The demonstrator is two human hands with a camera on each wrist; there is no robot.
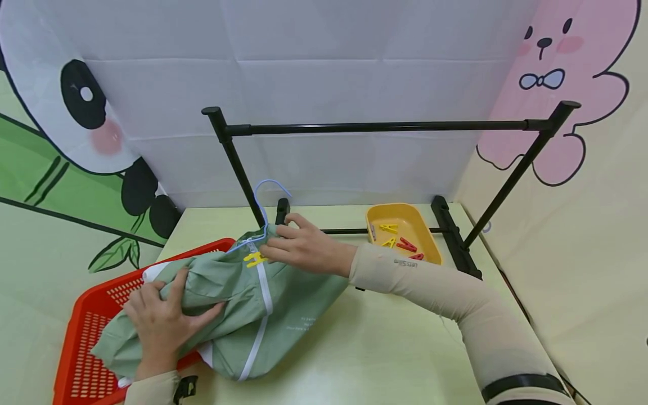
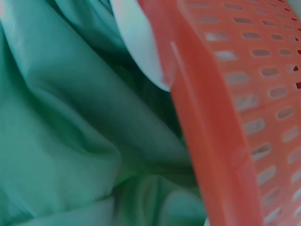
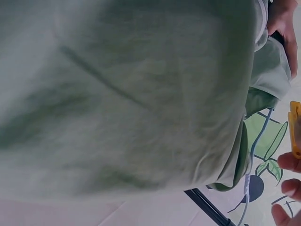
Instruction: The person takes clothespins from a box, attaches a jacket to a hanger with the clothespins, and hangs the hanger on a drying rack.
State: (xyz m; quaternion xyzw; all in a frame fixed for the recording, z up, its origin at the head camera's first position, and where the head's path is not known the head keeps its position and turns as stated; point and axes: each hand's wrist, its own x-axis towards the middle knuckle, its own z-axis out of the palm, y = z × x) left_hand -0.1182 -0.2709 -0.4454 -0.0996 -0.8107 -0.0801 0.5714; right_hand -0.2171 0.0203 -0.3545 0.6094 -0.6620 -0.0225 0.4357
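Note:
A green jacket point(image 1: 298, 315) with pale zip strips lies partly over a red basket, a light blue hanger point(image 1: 260, 205) at its neck. My right hand point(image 1: 309, 247) is at the collar beside the hanger, pinching a yellow clothespin point(image 1: 255, 259); that clothespin point(image 3: 295, 129) also shows beside the fingertips in the right wrist view. With thumb and fingers spread, my left hand point(image 1: 162, 323) rests on the bunched jacket at the left. The left wrist view shows green folds point(image 2: 70, 108) against the basket's rim, without the hand.
The red basket point(image 1: 83, 337) stands at the left. A black rack point(image 1: 374, 128) spans the back of the table point(image 1: 395, 349), its right foot point(image 1: 455, 239) near the wall. Inside its base sits a yellow tray point(image 1: 430, 242) with several yellow and red clothespins point(image 1: 406, 244).

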